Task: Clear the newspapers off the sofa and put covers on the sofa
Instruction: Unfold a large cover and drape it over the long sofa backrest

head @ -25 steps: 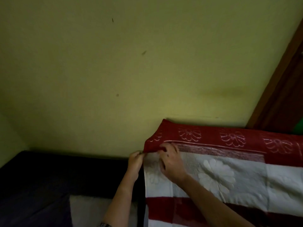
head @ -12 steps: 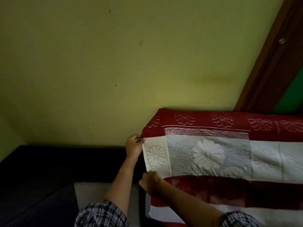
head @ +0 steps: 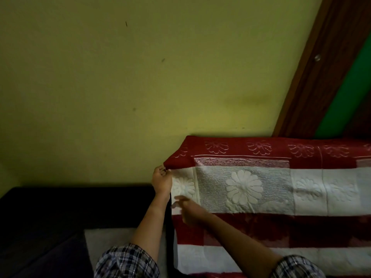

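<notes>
A red and white flower-patterned cover [head: 271, 189] hangs over the backrest of a sofa against the yellow wall. My left hand [head: 161, 180] pinches the cover's upper left corner at the backrest's end. Lower down, my right hand [head: 189, 210] lies against the cover's left edge with its fingers stretched out and blurred. A second, dark uncovered sofa [head: 60, 213] stands to the left. No newspapers are in view.
A pale strip of floor or cushion [head: 112, 240] shows between the two sofas. A brown wooden door frame [head: 321, 77] rises at the right, with a green surface [head: 349, 93] beyond it.
My right hand slid down from the cover's top corner to its left edge and its fingers have straightened. The left hand keeps its pinch on the corner. The view has tilted slightly.
</notes>
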A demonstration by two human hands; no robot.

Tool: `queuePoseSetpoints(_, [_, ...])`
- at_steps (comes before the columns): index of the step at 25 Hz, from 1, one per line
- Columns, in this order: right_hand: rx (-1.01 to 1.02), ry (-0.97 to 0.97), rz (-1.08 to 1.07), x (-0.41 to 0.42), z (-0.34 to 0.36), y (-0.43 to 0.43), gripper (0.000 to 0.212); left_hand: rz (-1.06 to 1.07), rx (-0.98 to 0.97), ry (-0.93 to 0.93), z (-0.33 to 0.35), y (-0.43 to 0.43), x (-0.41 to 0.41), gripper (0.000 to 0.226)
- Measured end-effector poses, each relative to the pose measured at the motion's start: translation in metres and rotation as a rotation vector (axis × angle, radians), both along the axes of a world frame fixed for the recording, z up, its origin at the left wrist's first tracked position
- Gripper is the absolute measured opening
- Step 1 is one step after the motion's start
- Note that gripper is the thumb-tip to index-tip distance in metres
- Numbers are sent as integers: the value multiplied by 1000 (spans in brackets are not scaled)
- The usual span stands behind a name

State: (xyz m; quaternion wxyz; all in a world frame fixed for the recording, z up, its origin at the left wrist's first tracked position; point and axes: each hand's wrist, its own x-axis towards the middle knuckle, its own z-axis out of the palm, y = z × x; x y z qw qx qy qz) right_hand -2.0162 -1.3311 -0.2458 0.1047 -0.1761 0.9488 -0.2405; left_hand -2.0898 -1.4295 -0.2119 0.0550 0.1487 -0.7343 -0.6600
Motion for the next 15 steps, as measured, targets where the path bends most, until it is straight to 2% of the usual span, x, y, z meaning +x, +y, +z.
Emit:
queuePoseSetpoints(2, [-148, 52, -182, -3, 6, 13, 40, 27, 20, -13, 8, 5, 16, 38])
queuePoseSetpoints(5, [-432, 50, -451, 5, 26, 30, 37, 29, 36, -47, 12, 10, 43, 40])
queuePoseSetpoints(10, [-995, -240, -693, 53, 58, 63, 61, -69, 160, -115, 11, 29, 92, 32])
queuePoseSetpoints(12, [-1103, -286, -745, 77, 68, 80, 65, -130, 223, -109, 21, 44, 117, 31])
queuePoseSetpoints(15, [-1151, -248, -799, 115, 82, 107, 67, -232, 274, -89, 41, 71, 155, 32])
